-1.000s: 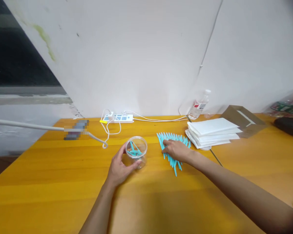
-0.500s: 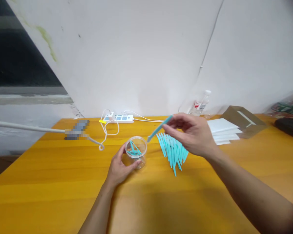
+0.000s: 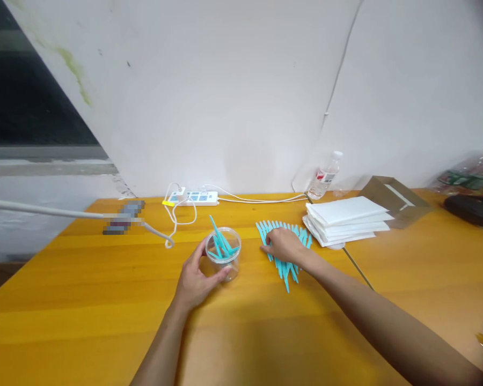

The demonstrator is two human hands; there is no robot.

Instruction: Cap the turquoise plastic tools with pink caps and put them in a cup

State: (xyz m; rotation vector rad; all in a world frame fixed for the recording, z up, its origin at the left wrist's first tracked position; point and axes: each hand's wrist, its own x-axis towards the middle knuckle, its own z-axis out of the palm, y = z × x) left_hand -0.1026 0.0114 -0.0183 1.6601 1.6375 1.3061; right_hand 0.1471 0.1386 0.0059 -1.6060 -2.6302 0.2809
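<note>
My left hand (image 3: 198,280) is wrapped round a clear round plastic jar (image 3: 230,269), which stands open-topped on the table. Several slim turquoise plastic sticks (image 3: 221,242), shaped like eyebrow razors, lean inside it, one poking up above the rim. To the right, my right hand (image 3: 285,246) is down on a fanned pile of the same turquoise sticks (image 3: 285,271). Its fingers are curled and the thumb is bent in at the pile's left side. The fingertips are mostly hidden, so whether they pinch a stick does not show.
A stack of white folded sheets (image 3: 346,217) lies right of the pile, with a plastic bottle (image 3: 322,177) and a brown cardboard box (image 3: 398,201) behind. A power strip (image 3: 201,198) with white cables lies by the wall. A blurred-out phone-like object (image 3: 123,217) and a pale rod (image 3: 44,209) are left.
The turquoise stick that my right hand held beside the jar is gone from it, and a stick now stands up in the jar. My right hand has moved down onto the pile.
</note>
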